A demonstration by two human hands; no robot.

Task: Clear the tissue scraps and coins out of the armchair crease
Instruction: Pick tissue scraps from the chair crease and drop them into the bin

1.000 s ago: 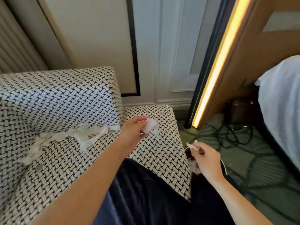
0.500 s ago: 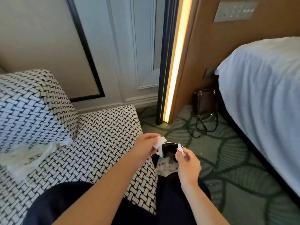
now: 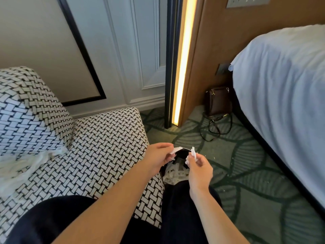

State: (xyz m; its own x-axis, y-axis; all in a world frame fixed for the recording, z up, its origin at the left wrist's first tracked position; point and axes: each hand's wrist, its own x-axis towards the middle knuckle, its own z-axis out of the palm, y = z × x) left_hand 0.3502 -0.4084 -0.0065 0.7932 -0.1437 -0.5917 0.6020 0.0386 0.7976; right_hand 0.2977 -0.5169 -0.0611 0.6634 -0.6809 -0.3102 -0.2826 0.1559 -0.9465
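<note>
Left hand [image 3: 158,160] pinches a flat tissue scrap [image 3: 177,149] between thumb and fingertips, other fingers curled under. Right hand [image 3: 199,167] pinches a crumpled tissue scrap [image 3: 192,153] the same way, scrap sticking up. The hands are close together but not touching, both over a dark bin [image 3: 182,154] on the floor just beside the front corner of the armchair seat [image 3: 105,143]. White shreds [image 3: 174,171] lie in the bin. More loose tissue [image 3: 33,161] lies bunched along the crease where the seat meets the armchair back [image 3: 26,111], at the left of the view, well apart from both hands. No coins can be made out. The person's dark-trousered legs [image 3: 52,219] are over the seat's front edge. On the green patterned carpet [image 3: 255,182] a few white flecks [image 3: 214,156] lie near the bin. A brown bag [image 3: 218,101] stands against the wood panel, between a lit vertical strip [image 3: 182,67] and a white-sheeted bed [image 3: 290,103].
</note>
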